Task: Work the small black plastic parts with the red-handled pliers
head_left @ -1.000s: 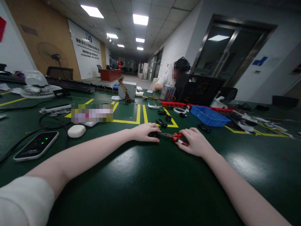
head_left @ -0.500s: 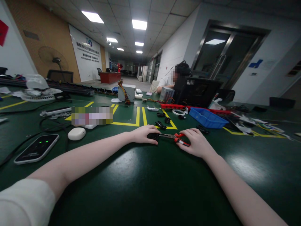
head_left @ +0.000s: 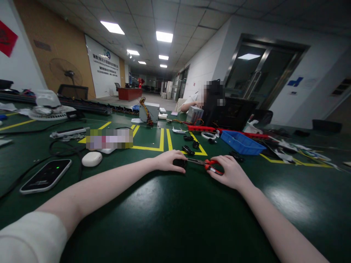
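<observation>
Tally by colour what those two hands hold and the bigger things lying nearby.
Red-handled pliers, in right hand: 1
Black part, under left hand: 1
Blue tray: 1
White oval case: 1
Dark phone: 1
Total: 5

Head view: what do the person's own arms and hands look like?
No gloves, rings or watch show on the left hand or the right hand. The left arm is bare up to a short whitish sleeve at the lower left corner; the right forearm shows no sleeve.
</observation>
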The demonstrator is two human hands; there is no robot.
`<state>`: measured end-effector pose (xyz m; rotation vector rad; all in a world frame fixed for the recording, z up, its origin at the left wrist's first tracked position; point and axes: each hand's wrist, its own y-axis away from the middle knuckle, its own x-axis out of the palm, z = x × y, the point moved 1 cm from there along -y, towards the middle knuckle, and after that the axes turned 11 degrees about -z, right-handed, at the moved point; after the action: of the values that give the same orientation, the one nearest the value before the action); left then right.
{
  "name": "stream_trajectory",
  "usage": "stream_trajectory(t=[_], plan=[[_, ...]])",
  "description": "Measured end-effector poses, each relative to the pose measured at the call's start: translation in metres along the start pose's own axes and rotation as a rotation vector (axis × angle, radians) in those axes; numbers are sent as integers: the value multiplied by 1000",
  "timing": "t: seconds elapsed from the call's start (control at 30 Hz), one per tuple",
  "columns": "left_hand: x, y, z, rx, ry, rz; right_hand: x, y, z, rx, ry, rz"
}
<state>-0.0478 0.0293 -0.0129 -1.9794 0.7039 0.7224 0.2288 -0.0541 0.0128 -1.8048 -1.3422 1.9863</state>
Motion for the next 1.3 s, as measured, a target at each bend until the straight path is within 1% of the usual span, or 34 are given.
stream_trajectory(t=[0.13,0.3,0.43,0.6,0.8,0.9,1.03,1.3], plan=[[2,-1,3,50,-35,16,1,2,-2,69,-33,18],[4,-2,3,149,-142,36,0,-1,4,37,-72,39],[4,-1,-2,155,-227,67,-1,-3,5,19,-57,25],[5,0,-5,154,-303,104,-2,-1,-3,4,-2,23],[7,1,-1,131,-281,95,-3,2,-7,4,16,28],[9,1,3,107,-236,73,-4,2,-5,-12,14,48],[11,1,9,87,-172,42,-4,1,-3,-5,11,43],[12,0,14,74,-78,-3,-5,1,-3,-6,17,53]])
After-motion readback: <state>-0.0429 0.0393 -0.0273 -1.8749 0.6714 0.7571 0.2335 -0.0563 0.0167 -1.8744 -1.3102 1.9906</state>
